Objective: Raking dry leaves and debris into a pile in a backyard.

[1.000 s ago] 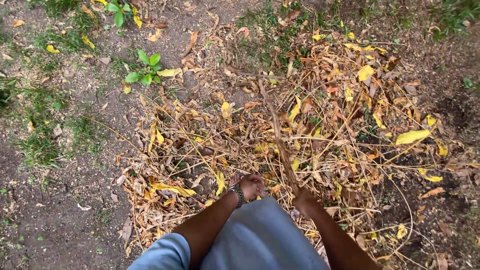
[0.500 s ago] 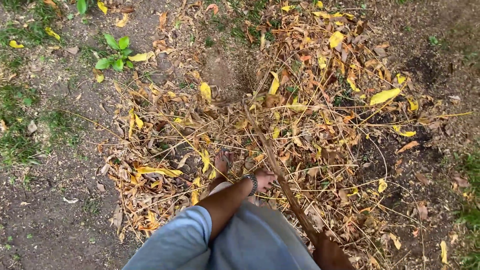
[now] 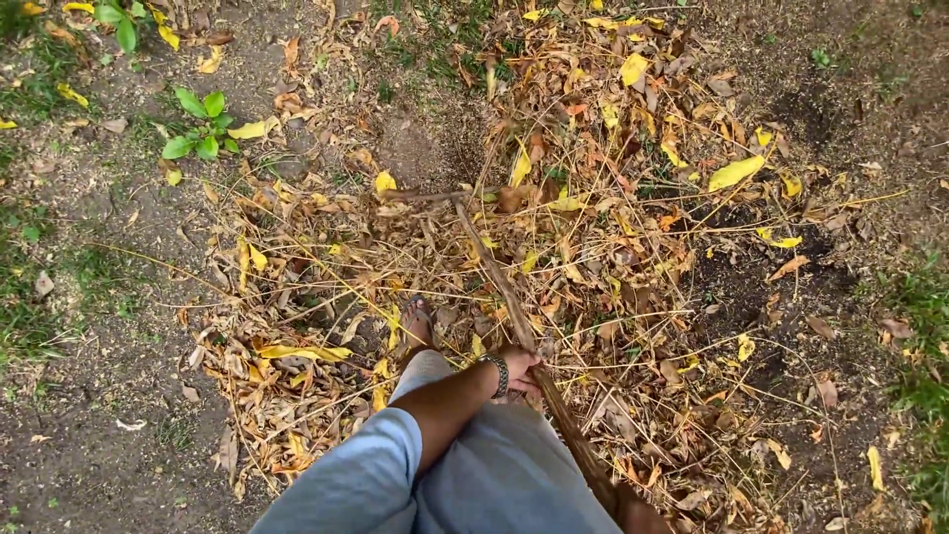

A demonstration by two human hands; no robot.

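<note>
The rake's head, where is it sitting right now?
In the head view the rake's head lies just left of centre at the near edge of the dry leaf pile, beyond the left hand gripping the wooden handle.

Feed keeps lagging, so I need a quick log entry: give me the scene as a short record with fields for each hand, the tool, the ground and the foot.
left hand: closed on the wooden handle, mid-shaft; wears a wrist bracelet
right hand: at the bottom edge, mostly cut off, at the handle's near end; grip unclear
wooden handle: long, slanting away from the person, far end in the litter
leaf pile: dry brown and yellow leaves and thin stems on bare soil
foot: sandalled, standing in the leaves
green seedling: upper left, apart from the pile
</note>
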